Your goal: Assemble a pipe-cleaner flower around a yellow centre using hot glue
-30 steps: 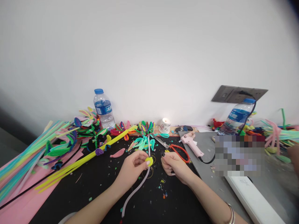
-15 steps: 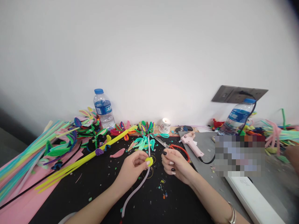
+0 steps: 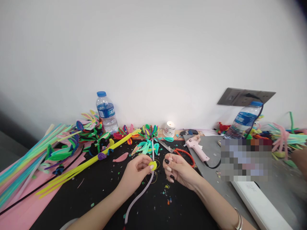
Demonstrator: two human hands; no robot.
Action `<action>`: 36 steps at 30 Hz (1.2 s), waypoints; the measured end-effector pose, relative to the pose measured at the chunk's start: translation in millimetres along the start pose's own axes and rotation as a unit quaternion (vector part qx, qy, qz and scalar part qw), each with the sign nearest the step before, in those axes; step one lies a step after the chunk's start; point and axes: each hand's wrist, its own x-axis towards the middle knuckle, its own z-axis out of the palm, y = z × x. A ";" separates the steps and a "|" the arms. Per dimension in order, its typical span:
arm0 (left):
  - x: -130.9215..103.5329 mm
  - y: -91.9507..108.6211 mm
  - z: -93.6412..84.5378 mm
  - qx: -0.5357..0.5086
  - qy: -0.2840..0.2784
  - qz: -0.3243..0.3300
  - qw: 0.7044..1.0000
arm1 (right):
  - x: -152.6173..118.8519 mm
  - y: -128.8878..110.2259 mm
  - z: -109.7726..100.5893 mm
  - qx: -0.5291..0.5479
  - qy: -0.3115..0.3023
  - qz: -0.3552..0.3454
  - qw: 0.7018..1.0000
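Between the thumb and fingers of my left hand (image 3: 140, 169) is a small yellow fuzzy piece (image 3: 153, 165). A pale lilac stem (image 3: 137, 198) runs behind or beside that piece, down over the black mat (image 3: 96, 188); whether my fingers also grip it is hidden. To the right, apart from the piece, my right hand (image 3: 179, 169) is closed with fingertips bent together; anything between them is too small to make out. Scissors with red handles (image 3: 187, 156) lie just beyond my right hand. Teal petal pieces (image 3: 148, 147) lie behind my left hand.
Yellow stems (image 3: 96, 163) and many coloured ones lie at left. A water bottle (image 3: 106, 111) stands by the wall, another (image 3: 244, 119) at right. The pink glue gun (image 3: 198, 149) and white case (image 3: 261, 204) are right. Another person's hand (image 3: 299, 161) shows at the far right edge.
My right hand has shifted slightly left, nearer to the yellow piece, and its fingers have turned a little. My left hand has hardly moved.
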 end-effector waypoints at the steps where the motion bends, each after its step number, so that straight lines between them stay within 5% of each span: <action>1: -0.2 0.1 -0.1 0.001 -0.001 0.001 1.000 | 0.4 -0.1 0.2 -0.007 0.000 -0.004 1.000; 16: 0.5 -2.3 -0.8 0.004 -0.001 0.004 1.000 | 3.1 2.1 -1.2 -0.015 0.018 -0.027 0.999; 24: -0.1 0.4 -0.3 -0.004 0.003 0.003 1.000 | 2.4 -0.4 -1.4 -0.004 -0.014 0.018 1.000; 31: 0.0 1.0 -0.7 -0.018 0.003 -0.001 1.000 | 5.4 5.4 -4.9 -0.233 0.105 -0.083 0.963; 36: -0.3 1.3 0.8 -0.034 -0.002 0.002 0.999 | 6.0 10.5 3.5 -0.398 0.090 -0.091 0.909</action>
